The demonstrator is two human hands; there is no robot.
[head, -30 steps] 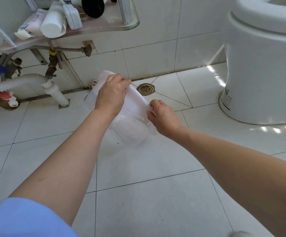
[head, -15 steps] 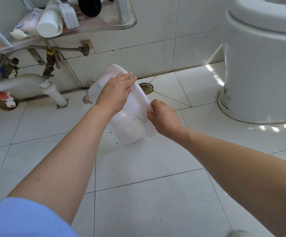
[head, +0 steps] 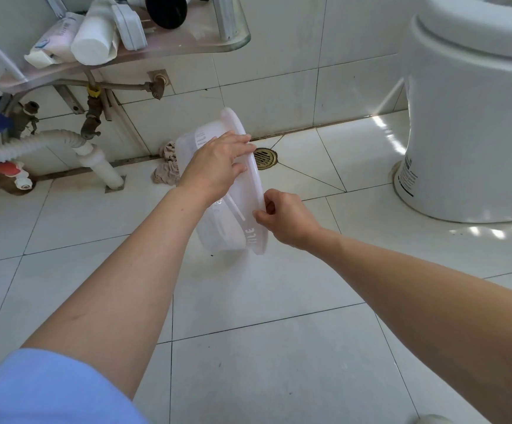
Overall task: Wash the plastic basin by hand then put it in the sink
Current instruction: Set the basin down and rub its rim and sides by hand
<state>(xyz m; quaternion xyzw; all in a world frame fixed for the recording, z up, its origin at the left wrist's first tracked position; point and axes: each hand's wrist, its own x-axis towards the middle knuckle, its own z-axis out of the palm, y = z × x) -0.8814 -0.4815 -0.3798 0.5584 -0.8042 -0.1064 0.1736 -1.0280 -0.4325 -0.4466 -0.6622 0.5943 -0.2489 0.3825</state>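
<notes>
A translucent white plastic basin is held on edge above the white tiled floor, its opening turned to the right and its bottom to the left. My left hand lies flat across the basin's outer wall with fingers reaching the rim. My right hand pinches the lower part of the rim between thumb and fingers. No sink is in view.
A brass floor drain sits just behind the basin. A brownish rag lies at the wall. Pipes and a corrugated hose are at the left, a glass shelf with bottles above, a toilet at the right.
The basin has tipped further onto its edge, its rim now facing right. My left hand slid from the rim over the outer wall. My right hand kept its hold on the rim.
</notes>
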